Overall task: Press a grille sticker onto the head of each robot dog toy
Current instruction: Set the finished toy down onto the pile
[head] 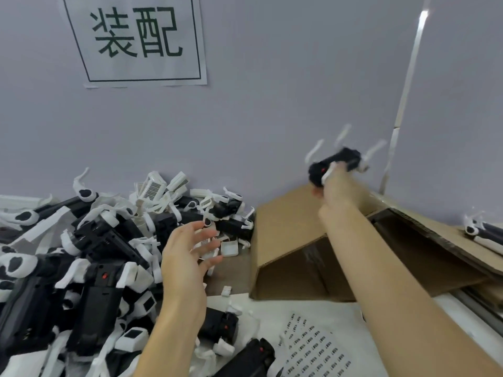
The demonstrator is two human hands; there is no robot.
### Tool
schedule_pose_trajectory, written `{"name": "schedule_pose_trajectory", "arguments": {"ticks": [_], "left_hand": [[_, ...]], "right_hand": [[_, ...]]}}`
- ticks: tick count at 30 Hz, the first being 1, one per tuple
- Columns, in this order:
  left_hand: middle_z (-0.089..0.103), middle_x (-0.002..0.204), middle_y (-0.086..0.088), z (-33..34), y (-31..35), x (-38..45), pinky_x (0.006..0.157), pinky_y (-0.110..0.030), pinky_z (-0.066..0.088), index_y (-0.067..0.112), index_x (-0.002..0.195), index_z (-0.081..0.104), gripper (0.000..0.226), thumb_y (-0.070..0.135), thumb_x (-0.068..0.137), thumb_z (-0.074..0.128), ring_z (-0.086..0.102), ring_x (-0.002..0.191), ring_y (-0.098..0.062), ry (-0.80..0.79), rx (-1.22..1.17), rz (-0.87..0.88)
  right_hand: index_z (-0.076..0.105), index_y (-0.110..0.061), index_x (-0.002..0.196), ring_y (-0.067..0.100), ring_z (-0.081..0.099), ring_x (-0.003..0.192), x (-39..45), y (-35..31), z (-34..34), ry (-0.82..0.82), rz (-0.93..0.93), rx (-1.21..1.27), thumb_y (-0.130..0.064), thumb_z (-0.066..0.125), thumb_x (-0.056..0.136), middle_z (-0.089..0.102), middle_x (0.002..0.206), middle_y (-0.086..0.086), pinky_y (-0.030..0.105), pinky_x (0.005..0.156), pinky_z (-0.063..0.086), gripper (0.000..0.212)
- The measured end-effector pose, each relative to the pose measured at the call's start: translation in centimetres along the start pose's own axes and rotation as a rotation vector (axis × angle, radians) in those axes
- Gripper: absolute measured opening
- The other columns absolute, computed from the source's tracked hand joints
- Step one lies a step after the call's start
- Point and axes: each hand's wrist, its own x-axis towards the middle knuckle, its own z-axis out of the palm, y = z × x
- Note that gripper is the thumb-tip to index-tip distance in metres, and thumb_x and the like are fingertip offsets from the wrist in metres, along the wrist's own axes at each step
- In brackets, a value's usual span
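Right hand (336, 183): fingers curled round a robot dog toy (336, 164), held up above the cardboard box (285, 240), arm stretched out.
Toy direction: long axis runs lower left to upper right; white legs stick upward.
Toy look: black body, small red dot, white legs; blurred, head hard to make out.
Left hand (187, 257): wide, fingers spread and holding nothing, above the edge of the pile of toys (81, 268).
Sticker sheet (315, 346): flat on the white surface (272, 306), near the bottom edge, rows of small dark stickers.
Cut off: pile runs out of view left and below.
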Motion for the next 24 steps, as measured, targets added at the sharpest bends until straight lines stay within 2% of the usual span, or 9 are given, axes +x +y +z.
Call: {"name": "schedule_pose_trajectory", "arguments": {"ticks": [1,4,6,7,8,11,16,20,24], "left_hand": [[0.074,0.077,0.001,0.0,0.0,-0.1,0.071,-0.039,0.055,0.014,0.100,0.067,0.022,0.017,0.104,0.045,0.066,0.078,-0.022,0.008,-0.004,0.010],[0.073,0.078,-0.001,0.1,0.1,-0.2,0.071,-0.040,0.053,0.012,0.101,0.068,0.024,0.012,0.103,0.044,0.064,0.075,-0.022,-0.020,-0.011,0.029],[0.074,0.082,-0.005,0.1,0.2,-0.3,0.070,-0.039,0.052,0.011,0.102,0.070,0.025,0.008,0.102,0.044,0.064,0.074,-0.022,-0.044,0.011,0.026],[0.074,0.082,-0.005,0.0,0.2,-0.2,0.069,-0.038,0.052,0.012,0.101,0.070,0.026,0.007,0.101,0.045,0.065,0.073,-0.021,-0.053,0.029,0.022],[0.074,0.082,-0.006,0.0,0.2,-0.2,0.067,-0.036,0.052,0.012,0.099,0.071,0.026,0.005,0.100,0.046,0.065,0.071,-0.020,-0.062,0.048,0.017],[0.074,0.080,-0.009,-0.1,0.1,-0.1,0.063,-0.033,0.052,0.010,0.095,0.072,0.026,0.001,0.097,0.048,0.066,0.069,-0.020,-0.081,0.149,-0.010],[0.074,0.090,-0.012,-0.5,-0.5,0.2,0.073,-0.042,0.055,0.011,0.092,0.071,0.028,0.001,0.097,0.046,0.068,0.078,-0.025,-0.050,0.341,-0.025],[0.073,0.095,-0.008,-0.7,-0.6,0.4,0.079,-0.040,0.058,0.013,0.095,0.069,0.027,0.001,0.098,0.045,0.072,0.092,-0.027,-0.008,0.335,-0.013],[0.075,0.092,-0.007,-0.5,-0.3,0.3,0.067,-0.028,0.060,0.011,0.097,0.069,0.029,-0.001,0.098,0.043,0.074,0.084,-0.021,0.013,0.287,0.019]], "right_hand": [[0.054,-0.008,0.094,0.016,0.060,0.083,0.5,-0.7,0.2,0.029,0.021,0.101,-0.021,0.043,0.107,0.058,0.089,-0.001,0.035,0.087,0.055,0.022],[0.060,-0.013,0.101,0.012,0.058,0.077,-0.2,-1.8,-0.1,0.027,0.058,0.256,-0.011,0.036,0.106,0.060,0.096,0.001,0.018,0.065,0.051,0.025],[0.057,0.001,0.127,0.030,0.065,0.107,-1.4,-0.1,-0.4,-0.029,0.099,0.216,0.000,0.035,0.104,0.062,0.125,0.018,0.025,0.087,0.057,0.031],[0.056,0.004,0.125,0.035,0.063,0.113,-2.3,0.9,-0.6,-0.090,0.138,0.225,0.004,0.037,0.102,0.058,0.131,0.025,0.033,0.094,0.057,0.030],[0.060,0.002,0.113,0.034,0.067,0.106,-3.3,2.1,-1.0,-0.178,0.155,0.192,0.006,0.040,0.101,0.062,0.124,0.027,0.035,0.088,0.059,0.024],[0.069,-0.005,0.097,0.018,0.074,0.073,-5.3,5.7,-2.4,-0.488,0.145,-0.212,0.002,0.043,0.100,0.077,0.084,0.008,0.025,0.065,0.058,0.027],[0.074,-0.027,0.098,0.007,0.075,0.078,-6.5,9.5,-3.9,-0.965,0.032,-0.773,-0.012,0.052,0.102,0.078,0.086,-0.006,0.017,0.067,0.057,0.026],[0.070,-0.033,0.096,0.005,0.073,0.078,-6.4,10.3,-2.5,-0.966,-0.120,-0.838,-0.016,0.057,0.100,0.076,0.086,-0.006,0.023,0.074,0.059,0.022],[0.069,-0.024,0.106,0.014,0.068,0.087,-5.1,10.9,1.4,-0.833,-0.280,-0.790,-0.016,0.061,0.097,0.069,0.091,-0.005,0.025,0.076,0.053,0.014]]}}
